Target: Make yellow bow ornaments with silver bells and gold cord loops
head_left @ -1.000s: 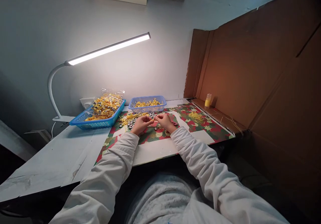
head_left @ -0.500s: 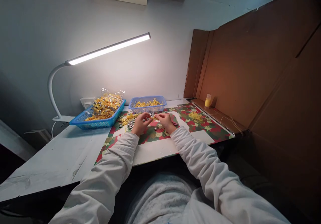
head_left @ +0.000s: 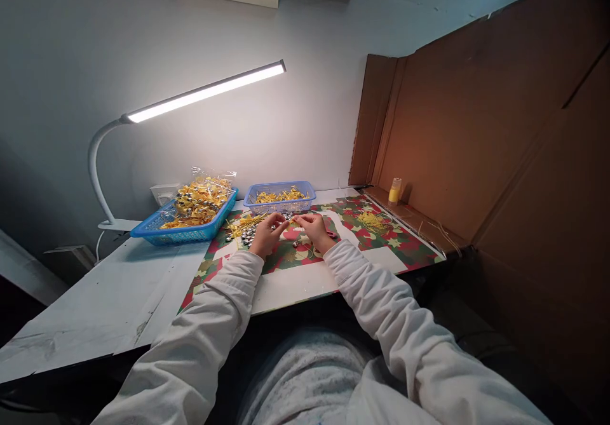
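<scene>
My left hand and my right hand are close together over the patterned mat, fingertips pinched towards each other. A small yellow piece, perhaps cord, shows between them; its shape is too small to make out. Beside and behind my left hand lie silver bells and a bundle of yellow cords. A dark red item lies next to my right hand. Further right on the mat is a loose pile of yellow cords.
A blue basket heaped with yellow pieces and bells stands at the left. Behind my hands is a smaller blue basket of yellow pieces. A lit lamp hangs above. Cardboard borders the right, near a yellow bottle.
</scene>
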The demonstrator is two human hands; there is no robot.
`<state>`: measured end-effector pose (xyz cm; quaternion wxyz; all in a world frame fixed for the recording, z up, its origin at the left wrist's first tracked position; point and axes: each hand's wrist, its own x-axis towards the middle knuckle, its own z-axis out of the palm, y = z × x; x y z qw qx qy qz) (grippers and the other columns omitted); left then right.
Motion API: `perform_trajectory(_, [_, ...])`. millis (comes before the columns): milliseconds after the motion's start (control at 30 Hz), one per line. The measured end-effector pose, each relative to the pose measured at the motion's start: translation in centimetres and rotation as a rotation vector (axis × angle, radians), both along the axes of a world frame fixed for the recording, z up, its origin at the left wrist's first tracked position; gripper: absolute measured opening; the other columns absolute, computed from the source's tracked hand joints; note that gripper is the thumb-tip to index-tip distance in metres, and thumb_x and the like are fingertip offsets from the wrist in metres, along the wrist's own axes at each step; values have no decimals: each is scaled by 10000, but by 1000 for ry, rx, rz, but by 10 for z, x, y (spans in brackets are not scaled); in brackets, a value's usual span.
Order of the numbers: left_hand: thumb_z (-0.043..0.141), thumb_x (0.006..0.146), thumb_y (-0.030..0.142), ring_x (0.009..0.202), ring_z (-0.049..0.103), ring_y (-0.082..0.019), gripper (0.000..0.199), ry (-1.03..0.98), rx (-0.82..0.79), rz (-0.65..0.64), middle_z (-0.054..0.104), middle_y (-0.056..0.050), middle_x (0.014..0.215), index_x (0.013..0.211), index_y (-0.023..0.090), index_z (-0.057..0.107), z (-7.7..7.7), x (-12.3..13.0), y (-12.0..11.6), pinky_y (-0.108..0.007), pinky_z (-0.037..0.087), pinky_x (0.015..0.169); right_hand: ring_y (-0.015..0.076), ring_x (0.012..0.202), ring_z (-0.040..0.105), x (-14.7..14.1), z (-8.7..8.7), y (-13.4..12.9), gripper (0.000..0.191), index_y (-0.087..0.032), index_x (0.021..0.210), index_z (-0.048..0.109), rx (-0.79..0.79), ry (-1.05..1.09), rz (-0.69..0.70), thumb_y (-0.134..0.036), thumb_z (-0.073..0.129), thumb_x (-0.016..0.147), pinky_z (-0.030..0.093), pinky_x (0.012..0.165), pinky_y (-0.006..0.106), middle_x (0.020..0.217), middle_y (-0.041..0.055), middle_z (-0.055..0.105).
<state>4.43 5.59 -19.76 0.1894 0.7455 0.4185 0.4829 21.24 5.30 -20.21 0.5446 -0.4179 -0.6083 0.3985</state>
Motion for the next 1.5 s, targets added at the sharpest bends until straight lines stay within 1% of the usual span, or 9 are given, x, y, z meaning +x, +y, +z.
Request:
perform_trajectory(200, [634,907,369,755,630,-139,256,-139,-126,-86,652,-30,880,978,123,631,-6,1,5,-313,554,702,198,1009,635,0,1,-2,302,-145,1170,611,14,-7,4,-351,589,950,554,870,398,1171,82,630])
perform_trajectory(333, [624,918,356,730,637,-130,240,-210,-213,-121,657,-21,843,924,117,636,-10,-1,9,-300,561,683,187,980,639,-2,1,1,296,-147,1166,610,34,-37,-23,-351,584,953,561,848,383,1150,80,634])
perform_trajectory(500, [639,910,324,718,631,-124,209,-273,-258,-135,650,-16,834,918,115,633,-11,-3,11,-289,561,672,189,997,634,-1,3,1,278,-152,1145,621,111,-77,-61,-347,586,951,553,870,390,1155,78,635])
perform_trajectory(700, [646,906,319,679,616,-113,208,-284,-266,-132,636,1,780,866,116,629,-11,-2,9,-276,548,653,182,981,637,0,2,1,259,-151,1114,630,154,-132,-56,-349,583,953,553,864,383,1124,73,644])
perform_trajectory(833, [651,901,327,674,618,-113,220,-276,-260,-130,640,4,768,838,118,628,-11,-1,9,-277,545,657,182,981,637,0,0,4,266,-152,1129,624,166,-169,-42,-349,581,955,555,861,382,1132,76,641])
perform_trajectory(1000, [647,904,325,674,613,-113,219,-263,-257,-125,634,5,766,837,117,625,-12,-2,9,-277,543,656,192,1001,634,0,-2,6,295,-152,1169,609,163,-200,-29,-352,581,954,555,865,393,1164,82,629])
perform_trajectory(1200, [639,908,354,654,610,-110,252,-260,-253,-117,636,7,748,819,119,625,-12,-2,9,-274,538,646,194,1006,632,0,-3,8,296,-156,1173,609,163,-218,-26,-353,579,955,555,868,392,1174,83,626])
perform_trajectory(1500, [652,901,309,659,601,-106,205,-242,-248,-121,627,6,771,845,114,622,-12,-3,10,-259,534,625,192,998,635,0,-3,8,300,-151,1173,607,171,-229,-30,-354,583,953,557,862,392,1163,82,629])
